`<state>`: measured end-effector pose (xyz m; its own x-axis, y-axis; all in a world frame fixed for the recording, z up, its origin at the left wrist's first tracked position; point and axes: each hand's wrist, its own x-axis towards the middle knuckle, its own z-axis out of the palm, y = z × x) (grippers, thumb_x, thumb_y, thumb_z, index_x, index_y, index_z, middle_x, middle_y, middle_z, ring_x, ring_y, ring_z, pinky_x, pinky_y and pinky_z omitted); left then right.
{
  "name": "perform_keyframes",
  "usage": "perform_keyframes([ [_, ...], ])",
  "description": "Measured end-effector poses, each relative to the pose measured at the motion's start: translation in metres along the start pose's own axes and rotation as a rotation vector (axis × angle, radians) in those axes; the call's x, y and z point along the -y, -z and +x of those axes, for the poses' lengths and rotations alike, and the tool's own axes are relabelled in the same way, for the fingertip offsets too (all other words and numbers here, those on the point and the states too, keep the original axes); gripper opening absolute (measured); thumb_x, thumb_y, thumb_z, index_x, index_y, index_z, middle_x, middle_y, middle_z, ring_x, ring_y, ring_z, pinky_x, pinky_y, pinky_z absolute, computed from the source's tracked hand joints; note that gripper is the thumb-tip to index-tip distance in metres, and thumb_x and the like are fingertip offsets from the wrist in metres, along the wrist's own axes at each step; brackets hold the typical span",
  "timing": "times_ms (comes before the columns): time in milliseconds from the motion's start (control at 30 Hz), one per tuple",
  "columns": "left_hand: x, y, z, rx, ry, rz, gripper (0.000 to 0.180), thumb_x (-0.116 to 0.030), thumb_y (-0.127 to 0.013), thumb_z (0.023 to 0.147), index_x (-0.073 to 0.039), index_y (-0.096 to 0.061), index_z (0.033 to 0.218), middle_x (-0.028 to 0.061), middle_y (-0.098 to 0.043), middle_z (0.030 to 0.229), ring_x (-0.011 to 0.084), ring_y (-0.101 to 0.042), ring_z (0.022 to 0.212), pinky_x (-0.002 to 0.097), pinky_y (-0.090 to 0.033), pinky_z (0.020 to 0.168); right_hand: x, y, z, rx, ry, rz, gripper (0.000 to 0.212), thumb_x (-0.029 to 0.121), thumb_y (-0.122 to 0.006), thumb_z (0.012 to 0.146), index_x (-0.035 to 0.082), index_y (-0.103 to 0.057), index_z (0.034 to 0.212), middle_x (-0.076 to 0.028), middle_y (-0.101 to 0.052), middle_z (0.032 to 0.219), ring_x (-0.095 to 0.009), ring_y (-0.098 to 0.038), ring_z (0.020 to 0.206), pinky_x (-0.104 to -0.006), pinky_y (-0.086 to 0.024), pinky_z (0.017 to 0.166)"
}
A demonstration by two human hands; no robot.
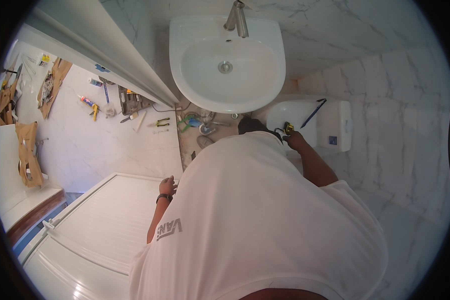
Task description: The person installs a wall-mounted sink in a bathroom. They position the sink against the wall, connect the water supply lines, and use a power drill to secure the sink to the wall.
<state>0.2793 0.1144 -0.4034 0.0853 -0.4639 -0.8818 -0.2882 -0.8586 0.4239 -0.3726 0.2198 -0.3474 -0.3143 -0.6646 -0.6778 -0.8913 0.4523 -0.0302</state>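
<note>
My right hand (295, 140) is closed around a small yellow and black tape measure (288, 128). It is held over the near left edge of a white toilet (291, 111). Across the toilet lies a thin dark blue bar (313, 113) with a bent black end, apart from my hand. My left hand (168, 186) hangs low on the left, its fingers loosely bent and apart, with nothing visible in them. It is nearest the corner of a white ribbed panel (120, 215); whether it touches it, I cannot tell.
A white washbasin (185, 65) with a metal tap (236, 20) is ahead. On the floor at left lie pliers (161, 123), a tool case (129, 102), a sealant tube (86, 101) and torn cardboard (29, 155). A door frame (130, 55) rises beside the basin.
</note>
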Motion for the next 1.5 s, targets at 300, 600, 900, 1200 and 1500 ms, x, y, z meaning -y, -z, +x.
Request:
perform_keyframes([
  [300, 0.0, -0.001, 0.004, -0.038, 0.093, 0.045, 0.05, -0.035, -0.071, 0.094, 0.0, -0.06, 0.128, 0.0123, -0.067, 0.104, 0.0221, -0.065, 0.075, 0.0367, -0.051, 0.056, -0.023, -0.028, 0.006, -0.048, 0.067, -0.035, 0.03, 0.029, -0.063, 0.094, 0.02, -0.073, 0.121, -0.023, -0.068, 0.121, -0.038, -0.064, 0.115, -0.0435, -0.052, 0.099],
  [600, -0.02, -0.006, 0.005, -0.008, -0.003, 0.086, 0.05, -0.034, -0.07, 0.095, 0.0, -0.059, 0.131, 0.0133, -0.069, 0.11, 0.022, -0.067, 0.077, 0.0355, -0.052, 0.056, -0.03, -0.033, 0.012, 0.032, 0.122, -0.168, 0.031, 0.023, -0.066, 0.089, 0.019, -0.075, 0.118, -0.017, -0.068, 0.123, -0.037, -0.065, 0.113, -0.044, -0.052, 0.099],
  [900, -0.002, -0.01, 0.035, 0.063, 0.008, 0.208, 0.049, -0.035, -0.071, 0.094, -0.002, -0.061, 0.127, 0.0093, -0.069, 0.099, 0.0202, -0.065, 0.07, 0.0351, -0.048, 0.052, -0.051, -0.022, -0.001, -0.055, -0.127, 0.333, 0.045, 0.038, -0.065, 0.093, 0.005, -0.07, 0.123, -0.022, -0.067, 0.125, -0.039, -0.062, 0.118, -0.0435, -0.049, 0.103],
  [1200, -0.043, -0.041, 0.016, 0.036, -0.044, 0.15, 0.043, -0.033, -0.07, 0.095, -0.002, -0.062, 0.123, 0.0079, -0.066, 0.093, 0.0186, -0.063, 0.067, 0.0338, -0.046, 0.05, -0.075, -0.042, 0.0, 0.103, 0.177, -0.212, 0.042, 0.022, -0.072, 0.08, 0.017, -0.072, 0.122, -0.02, -0.069, 0.12, -0.034, -0.065, 0.115, -0.0448, -0.053, 0.097],
  [1500, -0.045, -0.071, -0.009, -0.062, 0.047, -0.042, 0.038, -0.03, -0.07, 0.095, -0.003, -0.062, 0.119, 0.007, -0.064, 0.091, 0.0181, -0.062, 0.065, 0.032, -0.044, 0.048, -0.061, 0.027, 0.05, 0.163, 0.209, -0.221, 0.044, 0.043, -0.063, 0.092, 0.006, -0.073, 0.113, -0.022, -0.068, 0.12, -0.04, -0.064, 0.111, -0.0455, -0.052, 0.097],
])
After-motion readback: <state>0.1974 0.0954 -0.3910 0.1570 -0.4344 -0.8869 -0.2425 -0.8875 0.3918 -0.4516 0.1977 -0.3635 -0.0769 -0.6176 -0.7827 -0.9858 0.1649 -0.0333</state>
